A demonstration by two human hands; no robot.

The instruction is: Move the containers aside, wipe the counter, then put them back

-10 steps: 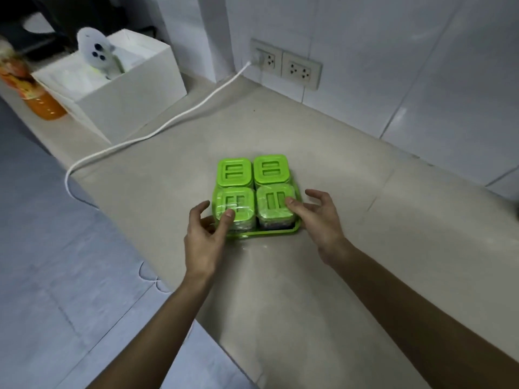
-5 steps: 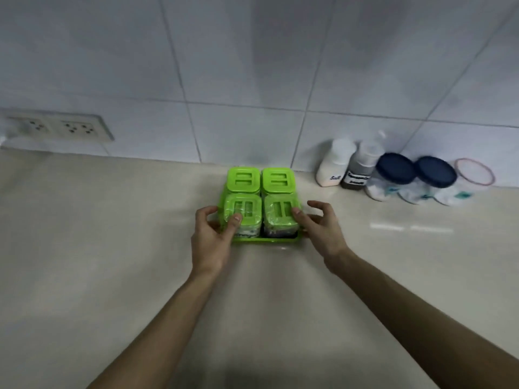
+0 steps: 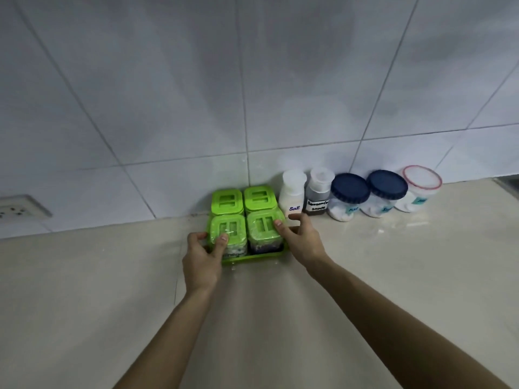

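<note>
A green tray (image 3: 254, 257) holding several green-lidded spice jars (image 3: 243, 211) sits against the tiled wall, just left of a row of containers. My left hand (image 3: 203, 255) grips the tray's left front corner, thumb on a front jar's lid. Gripping the tray's right side is my right hand (image 3: 302, 240), fingertips on the other front jar. The row holds a white salt bottle (image 3: 292, 193), a dark seasoning bottle (image 3: 318, 195), two blue-lidded jars (image 3: 349, 196) (image 3: 386, 192) and a red-rimmed tub (image 3: 418, 188).
The beige counter (image 3: 98, 290) runs left and toward me. A wall socket (image 3: 19, 210) is on the tiles at far left. A dark edge, perhaps a sink (image 3: 509, 186), shows at far right.
The view swung right along the counter. Both hands carried the green tray back to the wall, and it is now next to the salt bottle.
</note>
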